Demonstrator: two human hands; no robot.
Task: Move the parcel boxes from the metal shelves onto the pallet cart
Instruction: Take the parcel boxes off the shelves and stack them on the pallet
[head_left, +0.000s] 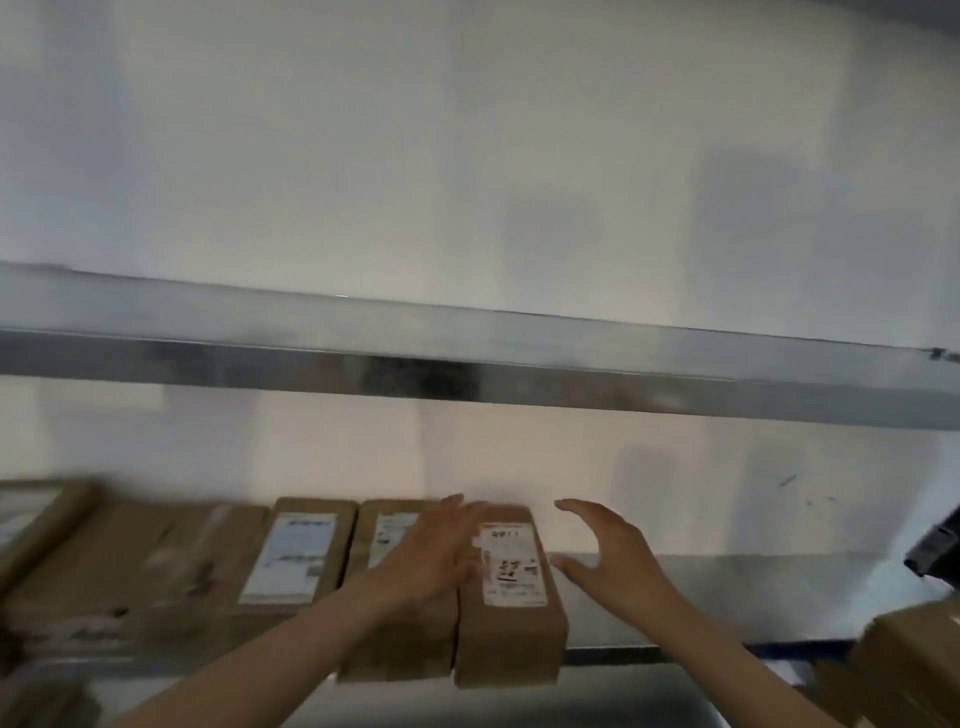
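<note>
- Room: a white wall is seen behind metal shelving.
- Surfaces: an upper shelf crosses the view. The lower shelf lies below it, its grey top exposed at the right.
- Parcel boxes: brown cardboard with white labels up, ranged side by side on the lower shelf. The leftmost are blurred.
- End box: placed last on the right of the row.
- Left hand: laid flat, fingers straight, across the end box and its neighbour.
- Right hand: spread wide just beside the end box; contact cannot be told.
- Black object: cut off at the right edge, unidentified.
- Separate box: lower right, blurred.
</note>
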